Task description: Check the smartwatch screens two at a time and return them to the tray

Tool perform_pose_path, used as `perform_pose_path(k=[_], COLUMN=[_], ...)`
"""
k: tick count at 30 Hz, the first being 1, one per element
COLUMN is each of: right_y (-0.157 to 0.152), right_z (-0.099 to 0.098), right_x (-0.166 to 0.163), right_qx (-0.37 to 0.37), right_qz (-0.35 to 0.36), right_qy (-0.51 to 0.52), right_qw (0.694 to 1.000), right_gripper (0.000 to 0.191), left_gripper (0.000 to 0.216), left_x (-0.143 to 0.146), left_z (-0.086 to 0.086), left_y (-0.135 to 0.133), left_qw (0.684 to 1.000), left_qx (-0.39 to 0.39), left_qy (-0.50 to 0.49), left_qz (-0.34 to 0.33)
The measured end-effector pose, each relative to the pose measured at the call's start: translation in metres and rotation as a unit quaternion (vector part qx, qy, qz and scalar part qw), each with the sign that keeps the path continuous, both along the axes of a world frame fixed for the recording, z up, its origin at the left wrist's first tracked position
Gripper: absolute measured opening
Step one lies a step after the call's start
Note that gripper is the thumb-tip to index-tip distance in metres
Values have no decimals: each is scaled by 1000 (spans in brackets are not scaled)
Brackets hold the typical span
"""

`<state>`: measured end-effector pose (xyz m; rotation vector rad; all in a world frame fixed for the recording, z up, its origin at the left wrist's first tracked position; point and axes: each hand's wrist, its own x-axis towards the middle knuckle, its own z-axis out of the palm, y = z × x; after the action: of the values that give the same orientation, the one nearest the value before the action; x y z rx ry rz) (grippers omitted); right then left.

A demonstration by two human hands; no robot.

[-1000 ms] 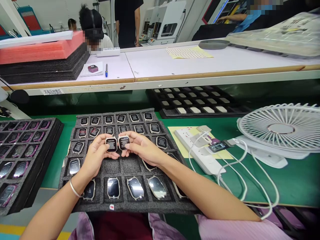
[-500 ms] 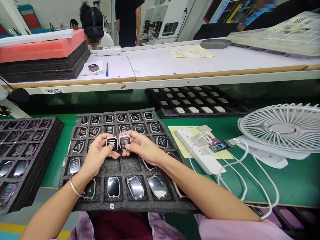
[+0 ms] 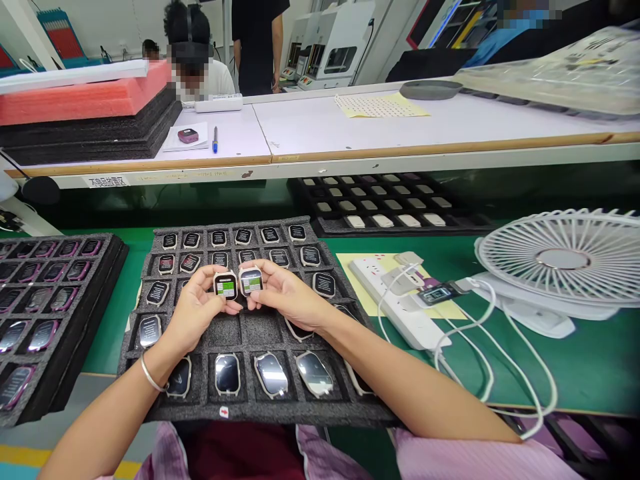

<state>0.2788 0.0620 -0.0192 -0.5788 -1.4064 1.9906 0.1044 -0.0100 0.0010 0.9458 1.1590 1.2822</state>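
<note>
My left hand [image 3: 201,303] grips a smartwatch body [image 3: 225,287] with a pale case and no strap, its screen lit green and white. In my right hand [image 3: 277,288] is a matching smartwatch body [image 3: 251,282], also showing green and white. The two are held side by side, upright, with a small gap between them. Below them lies a dark grey foam tray [image 3: 260,330] with square pockets, several holding similar watch bodies, such as a glossy dark one [image 3: 227,375] near the front. Two pockets under my hands hold nothing visible. My forearms cover part of the tray.
At left stands a stack of foam trays [image 3: 93,313] with purple-cased watches. To the right are a white power strip [image 3: 395,303], loose cables and a white fan [image 3: 565,257]. A raised shelf [image 3: 310,127] crosses behind, with another tray [image 3: 380,200] beneath it. People are beyond.
Both watch screens have switched from white text on black to green and white blocks. My hands have barely moved and still hold the watches.
</note>
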Motion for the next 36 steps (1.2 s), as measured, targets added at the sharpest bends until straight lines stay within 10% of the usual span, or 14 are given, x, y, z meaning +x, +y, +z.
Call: perform_pose_path(k=[36], right_y=[-1], right_z=[2], right_x=[-3], right_qx=[-13], right_qz=[-13], right_qy=[5], right_qw=[1000], right_gripper=[28], left_gripper=[30], left_x=[-1], left_z=[3], left_y=[-1], left_qw=[999], left_qx=[-35], left_qy=[-13], left_qz=[4])
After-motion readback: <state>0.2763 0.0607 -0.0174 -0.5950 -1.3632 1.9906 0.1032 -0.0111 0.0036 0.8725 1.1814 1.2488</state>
